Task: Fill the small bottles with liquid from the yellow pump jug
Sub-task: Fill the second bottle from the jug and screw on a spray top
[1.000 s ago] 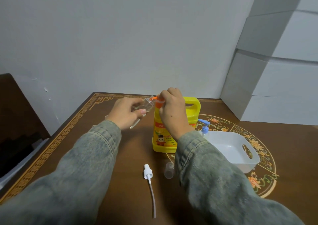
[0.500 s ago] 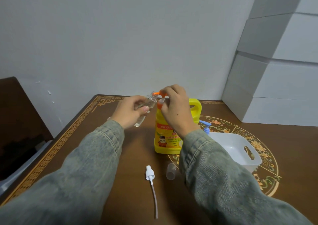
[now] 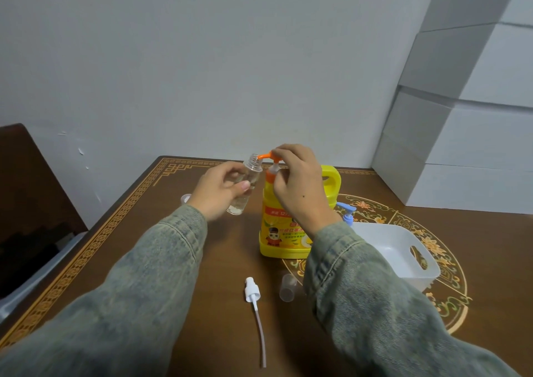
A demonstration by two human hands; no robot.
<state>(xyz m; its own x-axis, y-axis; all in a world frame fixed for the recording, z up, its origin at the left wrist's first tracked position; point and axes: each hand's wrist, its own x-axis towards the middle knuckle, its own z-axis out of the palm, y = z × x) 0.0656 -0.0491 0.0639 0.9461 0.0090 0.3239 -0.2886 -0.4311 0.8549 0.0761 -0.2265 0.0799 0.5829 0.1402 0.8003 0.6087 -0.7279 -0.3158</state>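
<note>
Centre frame: left hand (image 3: 219, 193) grip wrapped round tilted small bottle (image 3: 245, 186), mouth at orange spout (image 3: 266, 156) of yellow pump jug (image 3: 288, 226). Right hand (image 3: 297, 183) fingers curled on pump. Likely light, slick clear plastic; best held mid-body.

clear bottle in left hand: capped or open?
Open. The bottle shows a bare threaded neck at the pump spout; the sprayer cap lies on the table.
</note>
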